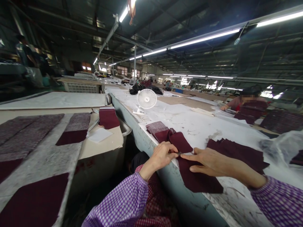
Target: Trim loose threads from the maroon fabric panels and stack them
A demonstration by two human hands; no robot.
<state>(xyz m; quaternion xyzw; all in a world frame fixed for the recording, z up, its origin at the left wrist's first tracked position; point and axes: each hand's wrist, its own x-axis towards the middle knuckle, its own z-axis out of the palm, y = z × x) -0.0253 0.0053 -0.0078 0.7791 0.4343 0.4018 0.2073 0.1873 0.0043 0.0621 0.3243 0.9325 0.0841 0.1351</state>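
Observation:
My left hand (164, 154) is closed, thumb and forefinger pinching at the upper edge of a maroon fabric piece (199, 181) that hangs partly over the table's edge. A small dark bit shows at those fingertips, too small to name. My right hand (210, 160) lies on the same piece with its fingers stretched out, the forefinger reaching to the left fingertips. Just beyond my hands rests a small pile of maroon and speckled fabric pieces (181, 142). Right of that, partly behind my right hand, is a fanned stack of maroon pieces (236, 153).
A white fan (146, 99) stands farther along the white-covered table (196, 123). On the left, a lower surface carries a maroon stack (109, 118), a white paper (100, 135) and speckled fabric panels (33, 129). Across the table, a person (248, 104) sits behind stacked fabric. Clear plastic (286, 148) lies at right.

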